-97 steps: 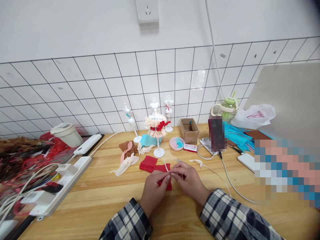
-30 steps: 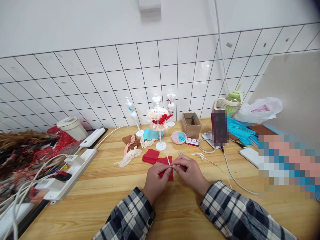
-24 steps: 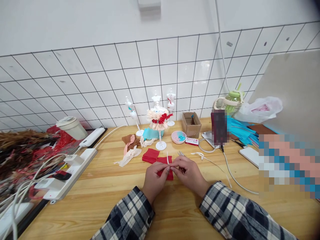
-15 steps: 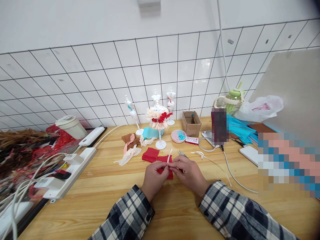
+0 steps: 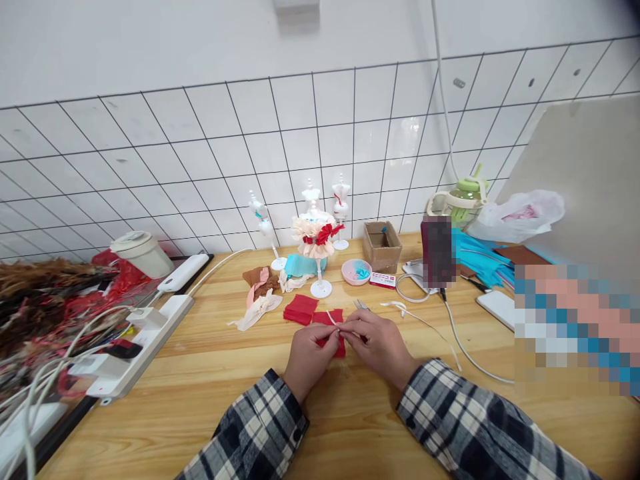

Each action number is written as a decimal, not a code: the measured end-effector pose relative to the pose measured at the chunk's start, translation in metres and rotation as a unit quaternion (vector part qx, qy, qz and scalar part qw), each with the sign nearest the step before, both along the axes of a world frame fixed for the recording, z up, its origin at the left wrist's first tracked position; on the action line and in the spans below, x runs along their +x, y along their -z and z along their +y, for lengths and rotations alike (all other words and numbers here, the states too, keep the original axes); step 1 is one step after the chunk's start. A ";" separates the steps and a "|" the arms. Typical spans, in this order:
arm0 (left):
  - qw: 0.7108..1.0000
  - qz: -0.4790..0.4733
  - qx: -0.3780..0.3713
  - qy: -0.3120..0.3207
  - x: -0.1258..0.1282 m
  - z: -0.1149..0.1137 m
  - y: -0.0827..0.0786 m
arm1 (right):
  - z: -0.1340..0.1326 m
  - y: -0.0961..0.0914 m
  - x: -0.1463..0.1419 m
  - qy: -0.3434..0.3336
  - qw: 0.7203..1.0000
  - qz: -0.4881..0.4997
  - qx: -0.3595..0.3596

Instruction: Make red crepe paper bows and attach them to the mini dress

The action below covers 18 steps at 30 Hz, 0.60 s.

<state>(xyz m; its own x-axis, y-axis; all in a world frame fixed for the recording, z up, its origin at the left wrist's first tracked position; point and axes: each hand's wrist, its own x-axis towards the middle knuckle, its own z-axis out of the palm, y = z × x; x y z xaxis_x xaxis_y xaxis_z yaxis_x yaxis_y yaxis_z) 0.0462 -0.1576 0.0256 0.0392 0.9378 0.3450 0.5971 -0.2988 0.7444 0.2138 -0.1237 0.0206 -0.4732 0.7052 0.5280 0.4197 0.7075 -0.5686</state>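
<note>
Both of my hands meet at the middle of the wooden table. My left hand and my right hand are closed in pinches on a thin white strip whose loose end sticks up between them. Red crepe paper pieces lie on the table just beyond and under my fingers. Small scissors lie right behind my right hand. A little mannequin stand in a cream and red paper dress stands farther back.
Two more small mannequins stand by the tiled wall. Brown and cream paper scraps, a pink dish and a cardboard box lie behind. A power strip with cables is at left; a green cup and phone cable at right.
My hands stay together pinching the white strip; its free end has flicked from upright to leaning left. The view has dropped slightly since the earliest frame.
</note>
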 end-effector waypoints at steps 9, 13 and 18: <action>0.999 0.048 0.014 -0.015 0.003 -0.001 -0.002 | 0.002 -0.001 -0.004 0.015 0.996 0.052 -0.077; 0.999 0.038 0.009 -0.013 0.003 -0.002 -0.002 | 0.005 0.002 -0.004 0.000 0.990 0.087 -0.115; 1.000 -0.004 0.004 0.020 0.000 -0.004 -0.005 | 0.007 0.001 -0.003 -0.011 0.986 0.103 -0.131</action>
<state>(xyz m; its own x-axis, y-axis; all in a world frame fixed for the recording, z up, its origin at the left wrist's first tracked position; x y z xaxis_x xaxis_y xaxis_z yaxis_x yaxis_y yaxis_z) 0.0465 -0.1613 0.0310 0.0749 0.9328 0.3524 0.5788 -0.3284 0.7464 0.2113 -0.1169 0.0192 -0.3920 0.8206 0.4159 0.2628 0.5331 -0.8042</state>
